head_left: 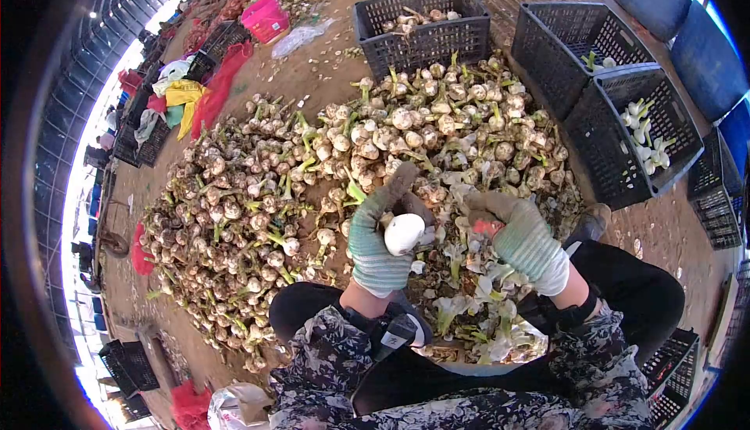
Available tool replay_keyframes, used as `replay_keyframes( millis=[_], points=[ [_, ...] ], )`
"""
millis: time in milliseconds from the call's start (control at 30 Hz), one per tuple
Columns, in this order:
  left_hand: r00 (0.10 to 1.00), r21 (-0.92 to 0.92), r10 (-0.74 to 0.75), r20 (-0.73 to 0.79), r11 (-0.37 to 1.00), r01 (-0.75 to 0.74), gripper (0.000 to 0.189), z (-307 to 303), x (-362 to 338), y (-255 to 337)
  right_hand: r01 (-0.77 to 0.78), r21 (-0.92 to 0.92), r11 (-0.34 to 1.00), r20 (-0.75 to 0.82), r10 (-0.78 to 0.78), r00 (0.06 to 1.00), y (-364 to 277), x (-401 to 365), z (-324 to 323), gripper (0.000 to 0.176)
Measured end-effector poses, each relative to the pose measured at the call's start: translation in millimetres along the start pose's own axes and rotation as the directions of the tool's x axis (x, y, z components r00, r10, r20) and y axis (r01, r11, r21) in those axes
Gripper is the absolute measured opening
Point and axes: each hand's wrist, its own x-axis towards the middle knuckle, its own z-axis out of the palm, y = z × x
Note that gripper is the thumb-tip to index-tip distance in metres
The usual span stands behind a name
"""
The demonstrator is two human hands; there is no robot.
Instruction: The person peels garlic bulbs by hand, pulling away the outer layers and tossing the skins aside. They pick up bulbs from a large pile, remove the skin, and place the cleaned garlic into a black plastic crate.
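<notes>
A smooth white garlic bulb (404, 234) sits in my left hand (383, 235), whose gloved fingers curl round it. To its right, my right hand (522, 236), in a striped, soiled glove, is closed around something small and reddish (488, 228) that I cannot make out; it does not touch the bulb. A large pile of dirty garlic bulbs (226, 211) with green stems spreads in front of and left of both hands. Pale peeled skins and stem pieces (469, 293) lie below and between the hands.
A black crate (426, 43) with some garlic stands behind the pile. Two more black crates (578, 55) (625, 145) are at the right, the nearer holding white bulbs. A pink bucket (265, 19), red netting (223, 90) and blue barrels (711, 63) stand farther off.
</notes>
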Motion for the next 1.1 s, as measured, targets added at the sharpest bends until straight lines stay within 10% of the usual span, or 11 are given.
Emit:
replay_keyframes(
  millis=[167,300,367,400,433,533,700,767,833,1067,1100],
  points=[
    [0.959,-0.206,-0.123,-0.257,0.976,0.070,0.036,-12,6,-11,0.381,-0.268,0.885,-0.170,-0.433,0.885,-10,-4,25,0.059],
    [0.893,-0.100,-0.133,-0.430,0.990,0.099,0.033,-16,13,-21,0.227,-0.115,0.967,-0.181,-0.245,0.952,5,2,56,0.059],
    [0.839,-0.201,-0.153,-0.523,0.978,0.053,0.035,-17,11,-18,0.213,-0.330,0.920,0.192,-0.155,0.969,26,2,64,0.057],
    [0.806,-0.122,-0.129,-0.578,0.990,0.070,0.035,-7,9,-13,-0.094,-0.582,0.808,0.410,0.391,0.824,-25,8,40,0.049],
    [0.806,-0.125,-0.129,-0.577,0.990,0.068,0.035,-6,8,-11,-0.093,-0.585,0.806,0.410,0.392,0.824,-15,6,42,0.049],
    [0.807,0.062,0.034,-0.590,0.998,0.003,0.031,-9,5,-21,-0.034,0.548,0.836,-0.080,0.093,0.992,9,7,53,0.045],
    [0.823,0.330,0.193,-0.535,0.944,-0.008,0.033,-10,-1,-46,0.416,-0.119,0.902,-0.544,-0.409,0.733,4,34,99,0.039],
    [0.780,0.263,0.126,-0.613,0.964,0.050,0.034,5,-3,-37,-0.076,0.644,0.761,-0.184,0.251,0.950,-14,43,85,0.033],
    [0.839,0.297,0.153,-0.522,0.955,0.010,0.033,-10,0,-38,-0.346,0.422,0.838,-0.220,0.465,0.858,36,76,86,0.029],
    [0.835,0.295,0.131,-0.535,0.955,0.039,0.032,-8,4,-46,0.287,0.296,0.911,-0.374,-0.166,0.912,9,6,75,0.037],
    [0.805,0.485,0.063,-0.590,0.825,0.291,0.033,-67,7,-59,0.322,0.242,0.915,-0.271,-0.254,0.928,14,2,81,0.039]
  ],
)
